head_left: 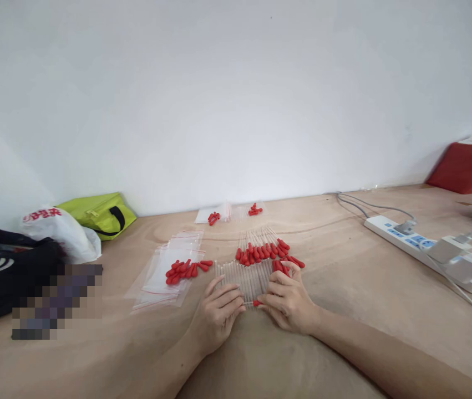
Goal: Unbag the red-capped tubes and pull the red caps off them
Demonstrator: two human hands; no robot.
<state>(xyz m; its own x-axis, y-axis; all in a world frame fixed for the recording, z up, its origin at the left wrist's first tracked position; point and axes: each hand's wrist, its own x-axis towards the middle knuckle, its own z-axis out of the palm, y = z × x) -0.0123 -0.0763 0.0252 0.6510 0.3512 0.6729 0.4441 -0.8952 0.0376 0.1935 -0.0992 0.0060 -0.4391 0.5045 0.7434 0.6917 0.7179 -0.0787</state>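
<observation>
Between my hands a glass dropper tube is held level, its end meeting a red rubber bulb (256, 303). My left hand (219, 313) has its fingers closed on the tube. The bulb is pinched by my right hand (288, 299), which hides most of it. Just beyond lie many bare glass tubes (246, 280) side by side. Behind them is a row of glass droppers (260, 252) fitted with red bulbs. More loose red bulbs (280, 268) sit beside my right fingers, partly hidden. To the left, a pile of red bulbs (183, 271) rests on clear zip bags (163, 285).
Small bags with red bulbs (213, 218) lie near the wall. At right is a white power strip (402, 241) with chargers and cables. A yellow-green bag (98, 213), white plastic bag (63, 235) and black garment (15, 277) are at left. A red bag (466, 166) stands far right.
</observation>
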